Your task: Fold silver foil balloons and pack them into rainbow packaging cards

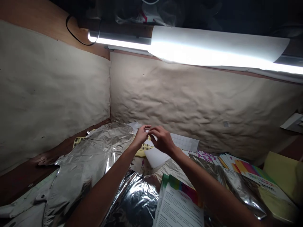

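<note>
My left hand (141,136) and my right hand (163,138) meet near the middle of the view, in front of the back wall. The fingertips of both are pinched close together. Whatever lies between them is too small or hidden to make out. Just below my right hand is a curled white sheet of paper (156,158). Beneath the hands, yellow printed paper (142,153) shows in part. Crumpled silver foil film (94,157) spreads under and beside my left forearm. A stack of printed leaflets (178,205) with colourful edges lies between my forearms.
Colourful booklets (248,168) and a yellow sheet (284,176) lie at the right. A gridded white strip (184,142) rests against the back wall (177,97). Overhead runs a lit tube lamp (123,43), partly wrapped by a white sheet (217,47). A left wall (52,85) bounds the table.
</note>
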{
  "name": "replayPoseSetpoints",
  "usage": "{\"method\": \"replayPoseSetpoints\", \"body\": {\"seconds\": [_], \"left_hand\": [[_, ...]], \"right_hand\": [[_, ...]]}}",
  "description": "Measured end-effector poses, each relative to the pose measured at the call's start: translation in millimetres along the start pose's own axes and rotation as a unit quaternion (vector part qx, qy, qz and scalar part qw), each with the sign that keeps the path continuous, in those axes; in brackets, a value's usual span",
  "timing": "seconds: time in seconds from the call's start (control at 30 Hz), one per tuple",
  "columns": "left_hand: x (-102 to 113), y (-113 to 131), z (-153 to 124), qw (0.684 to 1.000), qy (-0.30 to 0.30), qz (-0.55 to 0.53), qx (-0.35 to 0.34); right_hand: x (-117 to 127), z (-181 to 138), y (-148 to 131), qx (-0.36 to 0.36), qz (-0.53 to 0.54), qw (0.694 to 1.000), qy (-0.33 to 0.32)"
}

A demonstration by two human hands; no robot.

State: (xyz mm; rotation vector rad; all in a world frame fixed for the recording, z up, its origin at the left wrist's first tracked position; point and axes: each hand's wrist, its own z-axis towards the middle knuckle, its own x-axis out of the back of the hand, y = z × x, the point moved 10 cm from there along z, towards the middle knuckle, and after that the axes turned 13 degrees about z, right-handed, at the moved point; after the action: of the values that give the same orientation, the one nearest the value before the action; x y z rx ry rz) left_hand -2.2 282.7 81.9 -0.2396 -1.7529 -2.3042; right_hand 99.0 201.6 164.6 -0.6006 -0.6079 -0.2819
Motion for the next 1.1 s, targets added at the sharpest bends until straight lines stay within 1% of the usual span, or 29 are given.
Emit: {"method": "replayPoseSetpoints", "body": {"seconds": [0.03,0.07,0.1,0.13,0.2,0.27,0.3,0.33,0.4,0.47,0.57,0.7,0.77,0.83,0.87,0.93,1.03,1.1], "left_hand": [[-5,-1,-1,1.0,-0.012,-0.02,0.01],[-9,-2,-3,0.999,-0.021,-0.037,0.021],[-11,-3,-4,0.998,-0.026,-0.051,0.032],[-13,-5,-5,0.997,-0.03,-0.062,0.044],[-15,-6,-6,0.994,-0.04,-0.077,0.06],[-18,-3,-8,0.993,-0.055,-0.087,0.064],[-19,0,-9,0.992,-0.063,-0.091,0.061],[-21,4,-10,0.991,-0.071,-0.094,0.056],[-24,14,-14,0.99,-0.087,-0.098,0.044],[-29,24,-19,0.99,-0.102,-0.098,0.028],[-37,38,-28,0.987,-0.133,-0.09,0.005],[-47,60,-43,0.981,-0.175,-0.074,-0.025],[-52,73,-52,0.978,-0.192,-0.061,-0.045],[-57,87,-61,0.974,-0.212,-0.039,-0.067],[-61,93,-65,0.971,-0.223,-0.024,-0.079],[-67,103,-72,0.964,-0.245,0.013,-0.101],[-72,111,-83,0.954,-0.266,0.061,-0.125],[-71,113,-93,0.949,-0.271,0.085,-0.135]], "right_hand": [[-7,-4,-9,0.027,-0.02,0.998,-0.05],[-10,-8,-12,0.04,-0.033,0.995,-0.087],[-6,-11,-7,0.027,-0.04,0.993,-0.105],[4,-14,6,-0.009,-0.047,0.993,-0.108],[31,-27,45,-0.116,-0.073,0.986,-0.096],[60,-52,90,-0.221,-0.112,0.965,-0.086],[71,-67,109,-0.258,-0.129,0.954,-0.088],[79,-84,125,-0.285,-0.142,0.943,-0.095],[86,-119,150,-0.33,-0.157,0.924,-0.112],[85,-146,163,-0.352,-0.161,0.914,-0.122],[78,-169,163,-0.354,-0.164,0.913,-0.121],[71,-179,151,-0.354,-0.176,0.911,-0.115],[74,-179,145,-0.357,-0.182,0.91,-0.108],[85,-175,139,-0.361,-0.19,0.908,-0.093],[95,-171,136,-0.363,-0.196,0.907,-0.081],[123,-162,128,-0.365,-0.213,0.905,-0.05],[183,-150,103,-0.359,-0.241,0.902,0.009],[224,-150,73,-0.344,-0.255,0.903,0.045]]}}
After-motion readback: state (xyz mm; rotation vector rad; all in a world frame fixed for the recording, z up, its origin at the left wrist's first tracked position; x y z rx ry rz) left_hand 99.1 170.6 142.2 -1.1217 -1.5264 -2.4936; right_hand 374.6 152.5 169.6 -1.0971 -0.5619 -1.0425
